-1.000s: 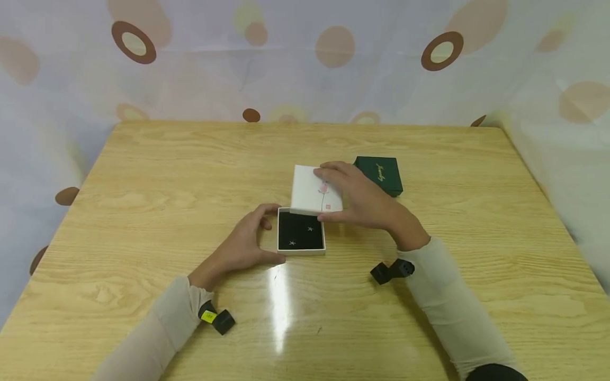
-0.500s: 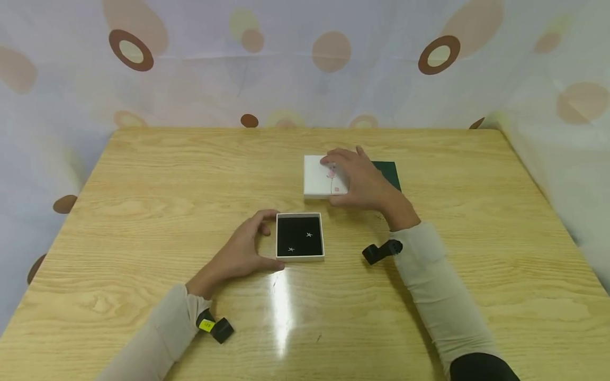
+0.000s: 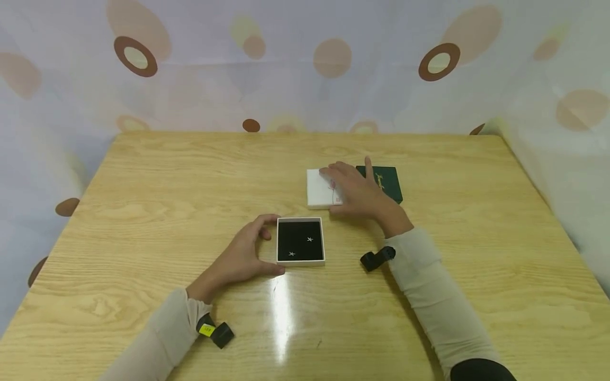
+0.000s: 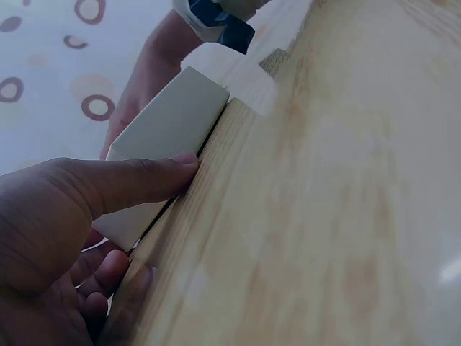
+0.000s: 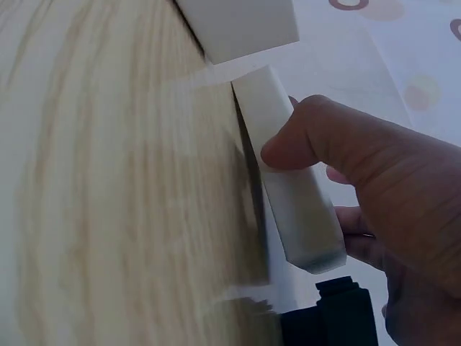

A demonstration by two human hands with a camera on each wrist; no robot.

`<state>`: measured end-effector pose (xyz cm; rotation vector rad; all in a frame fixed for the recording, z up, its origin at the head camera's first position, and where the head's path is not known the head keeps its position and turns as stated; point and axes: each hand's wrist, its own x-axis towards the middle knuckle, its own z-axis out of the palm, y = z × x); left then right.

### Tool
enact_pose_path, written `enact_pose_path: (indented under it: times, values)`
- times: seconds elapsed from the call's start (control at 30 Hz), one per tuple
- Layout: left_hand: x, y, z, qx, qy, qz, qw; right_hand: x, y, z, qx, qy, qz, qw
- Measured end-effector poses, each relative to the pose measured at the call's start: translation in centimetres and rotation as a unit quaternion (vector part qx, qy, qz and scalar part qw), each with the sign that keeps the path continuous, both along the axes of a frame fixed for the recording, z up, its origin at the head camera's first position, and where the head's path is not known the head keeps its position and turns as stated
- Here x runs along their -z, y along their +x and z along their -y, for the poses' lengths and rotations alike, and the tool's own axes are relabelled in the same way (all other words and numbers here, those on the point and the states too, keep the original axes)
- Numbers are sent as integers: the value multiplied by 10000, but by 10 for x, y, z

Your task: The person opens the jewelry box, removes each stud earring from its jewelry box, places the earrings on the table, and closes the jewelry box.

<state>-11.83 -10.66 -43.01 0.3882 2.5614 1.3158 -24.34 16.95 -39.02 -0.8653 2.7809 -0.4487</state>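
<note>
A shallow white box base (image 3: 322, 246) with a black insert (image 3: 299, 238) stands on the table. Two small silver star-shaped pieces (image 3: 310, 239) lie on the insert. My left hand (image 3: 238, 254) holds the base from its left side, thumb on the near wall and fingers at the far corner; the thumb (image 4: 137, 184) presses its wall in the left wrist view. Behind the base, my right hand (image 3: 359, 193) grips the white box lid (image 3: 318, 189), which bears a pink flower print partly covered by the fingers. The thumb lies against the lid's side (image 5: 306, 209) in the right wrist view.
A dark green box (image 3: 389, 182) with gold lettering stands right behind my right hand, partly hidden by a raised finger. The wooden table (image 3: 167, 185) ends at the back against a patterned cloth (image 3: 286, 63). Each wrist carries a small black camera (image 3: 222, 335).
My right hand has carried the lid off the base, back and to the right, and lowered it beside the green box. The left hand has stayed at the base.
</note>
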Motion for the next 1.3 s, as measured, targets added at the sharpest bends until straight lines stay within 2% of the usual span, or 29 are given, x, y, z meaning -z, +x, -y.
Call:
enact_pose_path:
  times: [0.23,0.37,0.43,0.57,0.67,0.73,0.97,1.13,1.3]
  values:
    - [0,-2,0,42,2,-120,9999,0,1,0,63,215,-100,9997]
    - [1,-2,0,45,6,-164,9999,-9,8,0,21,-17,-383,9993]
    - [2,0,2,44,-23,-135,9999,-14,21,1,-93,-319,-616,9975]
    - [2,6,6,34,-106,-99,9999,-18,57,8,-450,-786,-1265,9878]
    - [1,7,9,-22,-69,-188,9998,-15,79,18,-611,-910,-1626,9806]
    - [-1,7,10,-42,3,-246,9997,-13,87,25,-649,-899,-1731,9786]
    - [-3,4,10,14,11,-291,9996,-4,94,41,-567,-435,-1884,9795]
    - [-3,2,11,-2,-27,-269,9996,-3,94,42,-396,-200,-1740,9837]
    - [-4,3,13,-21,-1,-252,9997,-2,93,45,-408,-157,-1605,9861]
